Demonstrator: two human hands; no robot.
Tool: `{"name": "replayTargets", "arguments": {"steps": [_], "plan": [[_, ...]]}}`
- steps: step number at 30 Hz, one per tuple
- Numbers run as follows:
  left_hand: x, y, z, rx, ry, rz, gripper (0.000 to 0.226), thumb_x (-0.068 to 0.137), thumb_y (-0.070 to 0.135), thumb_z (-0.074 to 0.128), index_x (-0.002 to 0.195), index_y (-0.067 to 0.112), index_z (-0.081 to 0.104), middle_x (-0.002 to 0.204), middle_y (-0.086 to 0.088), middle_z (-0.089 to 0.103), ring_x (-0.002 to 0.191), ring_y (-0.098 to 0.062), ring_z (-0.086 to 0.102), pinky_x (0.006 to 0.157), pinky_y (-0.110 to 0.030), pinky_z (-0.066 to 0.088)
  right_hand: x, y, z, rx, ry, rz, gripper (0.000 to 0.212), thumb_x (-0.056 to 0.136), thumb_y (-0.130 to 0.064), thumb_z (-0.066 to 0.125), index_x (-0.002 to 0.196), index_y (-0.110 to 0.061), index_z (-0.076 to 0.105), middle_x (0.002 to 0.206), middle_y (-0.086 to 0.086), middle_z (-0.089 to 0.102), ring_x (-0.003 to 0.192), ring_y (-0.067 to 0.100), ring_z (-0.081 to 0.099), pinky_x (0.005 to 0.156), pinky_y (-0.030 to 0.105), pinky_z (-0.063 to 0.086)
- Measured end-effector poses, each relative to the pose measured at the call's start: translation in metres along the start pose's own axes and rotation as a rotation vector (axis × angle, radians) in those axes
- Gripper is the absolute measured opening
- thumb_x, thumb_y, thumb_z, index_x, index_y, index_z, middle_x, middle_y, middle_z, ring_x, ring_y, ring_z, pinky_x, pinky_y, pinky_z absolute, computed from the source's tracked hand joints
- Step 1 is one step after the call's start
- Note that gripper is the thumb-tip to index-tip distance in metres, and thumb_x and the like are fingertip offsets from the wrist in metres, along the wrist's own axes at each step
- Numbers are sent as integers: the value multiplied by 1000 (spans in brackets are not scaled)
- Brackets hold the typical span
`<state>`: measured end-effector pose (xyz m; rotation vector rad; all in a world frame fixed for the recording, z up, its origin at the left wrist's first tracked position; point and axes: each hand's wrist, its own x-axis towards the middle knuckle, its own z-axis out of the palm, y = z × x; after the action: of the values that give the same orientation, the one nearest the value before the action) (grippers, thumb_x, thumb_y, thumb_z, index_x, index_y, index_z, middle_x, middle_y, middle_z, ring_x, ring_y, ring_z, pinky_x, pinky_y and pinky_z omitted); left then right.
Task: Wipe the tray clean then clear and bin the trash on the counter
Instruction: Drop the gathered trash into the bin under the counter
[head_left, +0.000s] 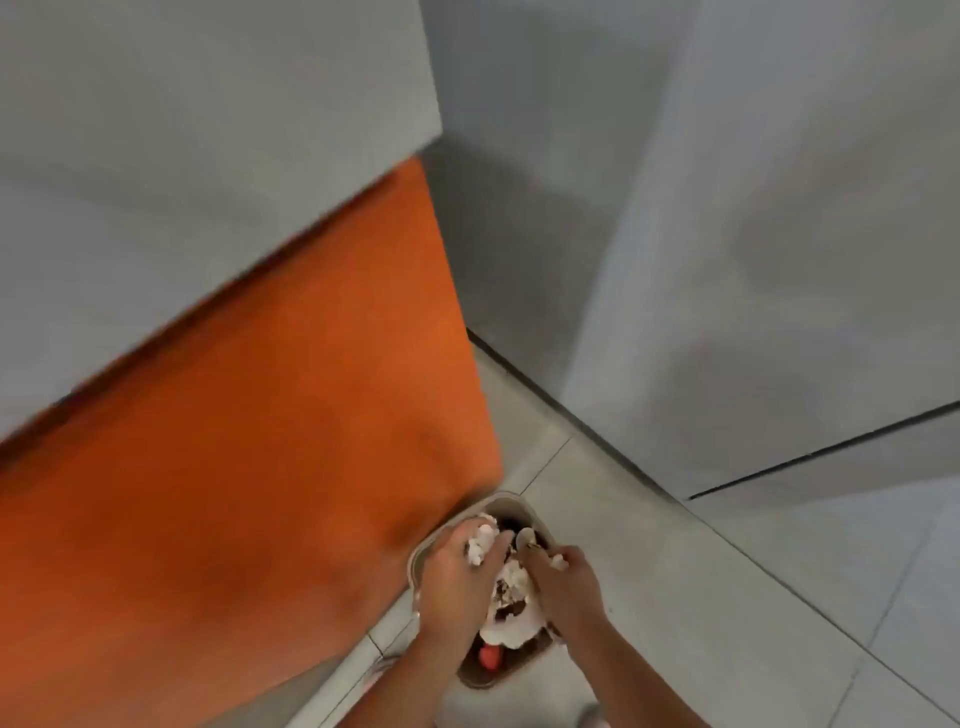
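Binning step, live | left hand (457, 577) curled round crumpled white trash (480, 545) over floor bin (511, 503) | right hand (569, 590) fingers (540, 560) pinching a scrap (557, 561), probably (blurred) | next: release both, straight down into opening

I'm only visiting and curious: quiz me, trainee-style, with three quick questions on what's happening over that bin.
1. True or false: the left hand and the right hand are both over the bin.
2. The left hand grips: A) a sponge, B) crumpled white paper, C) a glass bottle.
3. Fill in: the cabinet front beside the bin is ____.

Key: 1 true; 2 B; 3 orange.
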<state>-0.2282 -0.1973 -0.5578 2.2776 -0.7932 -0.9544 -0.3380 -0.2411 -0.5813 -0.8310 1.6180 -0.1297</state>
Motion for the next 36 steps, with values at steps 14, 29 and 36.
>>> {"name": "replayTargets", "arguments": {"steps": [14, 29, 36], "plan": [[104, -108, 75, 925, -826, 104, 69, 100, 20, 36, 150, 24, -11, 156, -7, -22, 145, -26, -13, 119, -44, 13, 110, 85, 70, -973, -13, -346, 58, 102, -32, 26, 150, -11, 5, 144, 19, 26, 126, 31, 33, 105, 39, 30], [157, -148, 143, 1169, -732, 227, 50, 96, 13, 39, 143, 1, 25, 146, -19, 33, 134, -30, 35, 110, -41, 33, 158, 94, 98, -1256, -24, -317, 74, 96, -37, 36, 150, -8, -5, 150, 19, 19, 135, 33, 25, 110, 44, 26], [135, -92, 99, 1246, -627, 399, 38, 93, 5, 44, 131, 5, 45, 131, -16, 52, 116, -33, 55, 91, -43, 47, 106, 66, 63, -983, -142, -263, 85, 87, -43, 53, 151, -17, 5, 147, 16, 26, 133, 33, 31, 108, 42, 32]]}}
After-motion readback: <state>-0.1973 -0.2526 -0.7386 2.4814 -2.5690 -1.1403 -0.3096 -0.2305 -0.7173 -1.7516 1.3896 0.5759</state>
